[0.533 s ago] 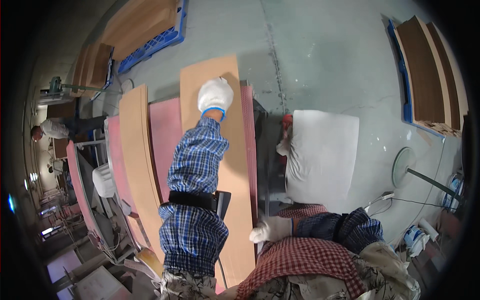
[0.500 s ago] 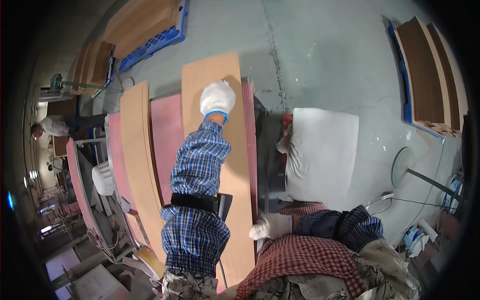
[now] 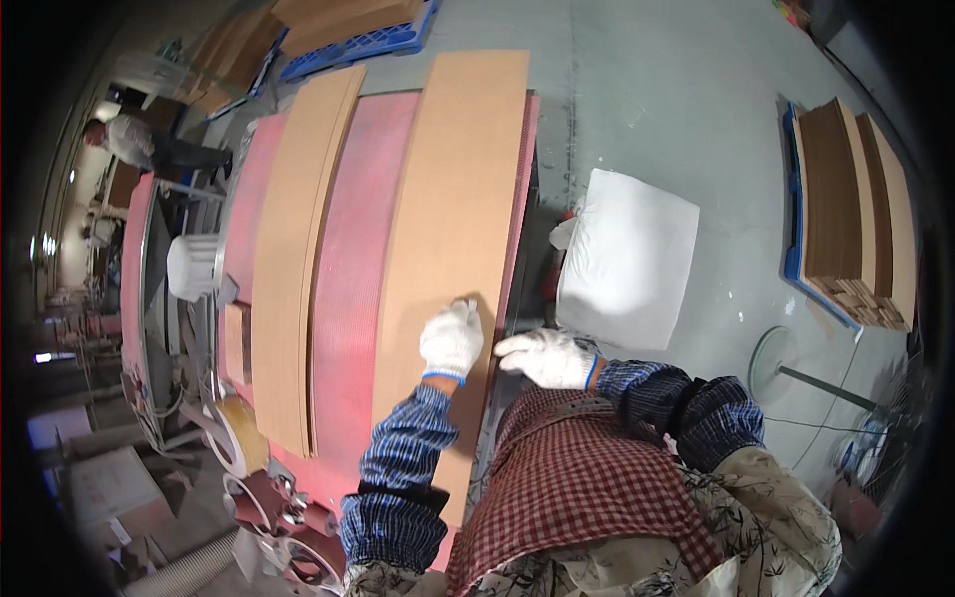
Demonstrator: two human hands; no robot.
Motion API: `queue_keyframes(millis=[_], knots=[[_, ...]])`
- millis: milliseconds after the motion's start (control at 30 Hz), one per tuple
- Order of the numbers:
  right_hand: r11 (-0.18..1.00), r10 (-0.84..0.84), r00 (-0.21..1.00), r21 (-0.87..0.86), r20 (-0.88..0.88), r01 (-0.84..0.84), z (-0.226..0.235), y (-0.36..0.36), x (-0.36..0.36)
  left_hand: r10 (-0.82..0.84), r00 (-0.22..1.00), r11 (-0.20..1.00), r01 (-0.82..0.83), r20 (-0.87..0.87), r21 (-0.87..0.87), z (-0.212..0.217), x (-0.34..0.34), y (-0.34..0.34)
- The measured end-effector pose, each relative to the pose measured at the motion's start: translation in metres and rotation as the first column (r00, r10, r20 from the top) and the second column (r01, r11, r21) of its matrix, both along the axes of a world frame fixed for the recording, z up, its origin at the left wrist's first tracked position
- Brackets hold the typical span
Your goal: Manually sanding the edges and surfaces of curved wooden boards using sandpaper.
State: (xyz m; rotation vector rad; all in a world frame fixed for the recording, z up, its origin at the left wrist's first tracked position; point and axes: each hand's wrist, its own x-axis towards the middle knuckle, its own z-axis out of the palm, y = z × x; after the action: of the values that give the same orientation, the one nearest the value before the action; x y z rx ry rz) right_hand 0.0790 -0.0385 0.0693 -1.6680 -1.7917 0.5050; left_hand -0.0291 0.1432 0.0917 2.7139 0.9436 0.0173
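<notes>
My left hand (image 3: 453,340), in a white work glove, is closed over the near half of a long tan wooden board (image 3: 458,179). Its fingers curl down against the surface, and whatever they hold, if anything, is hidden beneath them. Beside it, at the board's right edge, is my right hand (image 3: 549,358) in a matching glove, its fingers stretched toward the left. I cannot make out whether these fingertips touch the board. The board lies lengthwise on a pink ribbed work table (image 3: 363,199).
Left on the table rests a stack of tan boards (image 3: 298,269). A white-covered block (image 3: 632,264) stands right of the table. Boards on a blue pallet (image 3: 793,199) are at far right. Rolls of abrasive (image 3: 244,438) sit lower left; a person (image 3: 129,139) stands far left.
My left hand has come back along the board from its far end to the near half, beside my right hand. My right hand has shifted slightly, and the head view has turned.
</notes>
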Motion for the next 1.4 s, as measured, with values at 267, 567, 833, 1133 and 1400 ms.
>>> queue_keyframes(millis=[267, 567, 833, 1133, 1400], knots=[[0.944, -0.202, 0.978, -0.276, -0.045, 0.183, -0.002, -0.029, -0.003, 0.108, 0.978, 0.990, -0.121, -0.178, -0.068, 0.012, -0.169, -0.087], [0.841, -0.487, 0.669, -0.509, -0.561, 0.186, -0.039, -0.010, -0.021, 0.249, 0.891, 0.964, -0.265, -0.379, 0.011, 0.022, -0.333, -0.181], [0.718, -0.645, 0.440, -0.693, -0.625, 0.068, 0.001, 0.009, -0.041, 0.732, 0.497, 0.434, -0.867, -0.465, -0.245, 0.020, -0.414, -0.251], [0.674, -0.663, 0.343, -0.730, -0.665, -0.113, 0.002, 0.022, -0.057, 0.981, 0.096, 0.189, -0.664, 0.168, -0.723, 0.045, -0.302, -0.209], [0.677, -0.639, 0.419, -0.730, -0.645, -0.090, -0.017, 0.020, -0.049, 0.829, 0.559, 0.514, -0.770, -0.011, -0.377, 0.022, -0.318, -0.110]])
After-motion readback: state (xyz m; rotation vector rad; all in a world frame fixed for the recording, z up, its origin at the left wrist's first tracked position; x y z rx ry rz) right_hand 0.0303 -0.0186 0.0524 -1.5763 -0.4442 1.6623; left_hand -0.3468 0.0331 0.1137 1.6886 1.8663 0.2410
